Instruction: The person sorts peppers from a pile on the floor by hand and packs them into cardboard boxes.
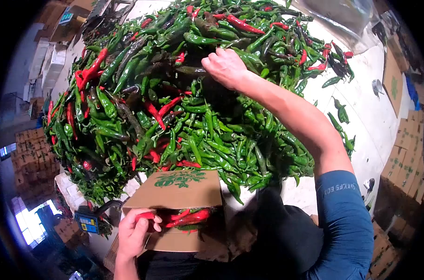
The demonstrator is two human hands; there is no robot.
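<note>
While the left hand pinches a red chili at the left edge of the cardboard box, the right hand curls over the chili pile beyond the box, maybe holding one; I can't tell. Chilies look light, slick, snappable: hold their middles.

The fingertips of the right hand were concealed, and its grip could not be determined. The left hand covered part of a red pepper, and the left forearm was cut off by the lower edge. The blue panel was too small to read.
</note>
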